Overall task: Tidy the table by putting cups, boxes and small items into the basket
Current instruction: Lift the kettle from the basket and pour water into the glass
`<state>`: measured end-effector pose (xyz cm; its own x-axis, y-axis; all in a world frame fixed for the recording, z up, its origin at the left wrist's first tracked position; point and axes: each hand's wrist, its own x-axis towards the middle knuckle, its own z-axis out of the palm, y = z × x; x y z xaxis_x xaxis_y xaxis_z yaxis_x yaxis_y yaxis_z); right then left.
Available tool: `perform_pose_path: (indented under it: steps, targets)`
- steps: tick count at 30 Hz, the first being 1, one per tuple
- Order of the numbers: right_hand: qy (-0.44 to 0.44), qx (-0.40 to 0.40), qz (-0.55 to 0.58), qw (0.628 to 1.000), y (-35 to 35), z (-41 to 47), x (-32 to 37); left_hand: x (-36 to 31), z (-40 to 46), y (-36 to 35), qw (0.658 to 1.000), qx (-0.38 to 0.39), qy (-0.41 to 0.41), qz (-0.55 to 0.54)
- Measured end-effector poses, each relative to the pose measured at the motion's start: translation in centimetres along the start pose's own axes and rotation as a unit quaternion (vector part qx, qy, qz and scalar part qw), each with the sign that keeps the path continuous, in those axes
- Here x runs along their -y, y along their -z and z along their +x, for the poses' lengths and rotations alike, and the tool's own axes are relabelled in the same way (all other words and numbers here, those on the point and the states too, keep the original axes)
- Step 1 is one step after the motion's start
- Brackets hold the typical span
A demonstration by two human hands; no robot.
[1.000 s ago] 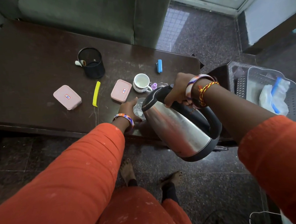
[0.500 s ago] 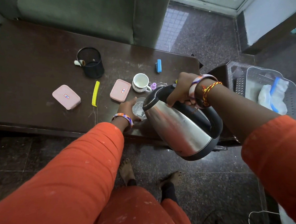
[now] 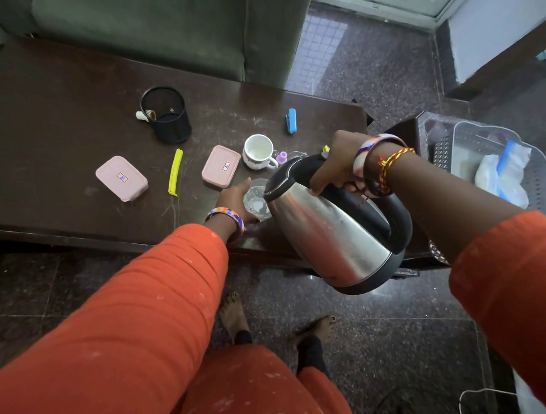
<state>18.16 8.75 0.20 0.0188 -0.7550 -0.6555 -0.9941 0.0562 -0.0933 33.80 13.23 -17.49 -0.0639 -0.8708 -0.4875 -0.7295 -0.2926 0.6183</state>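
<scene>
In the centre of the frame the right hand (image 3: 336, 165) is clamped around the black handle of a stainless steel electric kettle (image 3: 336, 225), which is tilted with its spout toward a clear drinking glass (image 3: 256, 199) standing near the front edge of the dark brown worktop (image 3: 55, 123). The left hand (image 3: 233, 199) is wrapped around the side of that glass, steadying it. Whether water is actually running cannot be told.

Judging by this, the step in hand is a pour into the glass, not yet any tidying. Everything to be cleared sits on the worktop: a white ceramic mug (image 3: 257, 152) just above the glass, a pink lidded plastic box (image 3: 221, 166) to its left, a second pink lidded box (image 3: 121, 177) further left, a yellow plastic clip (image 3: 175, 171) between the two boxes, a black mesh pen holder (image 3: 166, 114) above them, and a blue stapler (image 3: 291, 120) toward the upper right. The grey perforated plastic basket (image 3: 539, 174) stands well apart at the right edge of the frame, holding only a clear plastic bag (image 3: 504, 175).

The next move calls for levelling the kettle and parking it, which frees the right hand to carry the mug or boxes across to the basket.
</scene>
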Motion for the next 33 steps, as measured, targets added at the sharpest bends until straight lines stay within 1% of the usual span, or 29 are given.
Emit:
perform_pose_path:
  steps: [4,7,12,16,21,24,29,33]
  targets:
    - [0.001,-0.018,0.020,1.000,-0.3,-0.8,-1.4,0.1,-0.5,0.1,0.999,-0.005,0.000,-0.035]
    - [0.008,-0.041,0.030,0.999,-0.8,-1.8,-3.0,0.3,-1.1,0.8,1.000,-0.009,-0.009,-0.019]
    - [0.026,-0.062,0.069,0.995,-1.9,-3.1,-5.6,0.4,-1.5,1.6,0.998,-0.028,0.015,-0.061]
    - [0.032,-0.050,0.157,0.986,-3.0,-3.9,-7.7,-0.5,-1.8,2.0,0.993,-0.065,0.034,-0.090]
    - [0.040,-0.069,0.287,0.954,-3.4,-6.3,-10.6,-2.4,-2.3,1.9,0.992,-0.086,0.014,-0.094]
    - [0.037,-0.101,0.343,0.933,-3.6,-8.3,-13.1,-4.5,-2.4,1.4,0.993,-0.082,-0.013,-0.082]
    - [-0.003,-0.203,0.431,0.879,-4.1,-11.7,-18.9,-11.4,-2.5,-0.4,0.993,-0.059,-0.084,-0.058]
    - [-0.050,-0.291,0.456,0.839,-3.7,-13.9,-24.6,-18.1,-2.5,-3.2,0.986,-0.040,-0.140,-0.077]
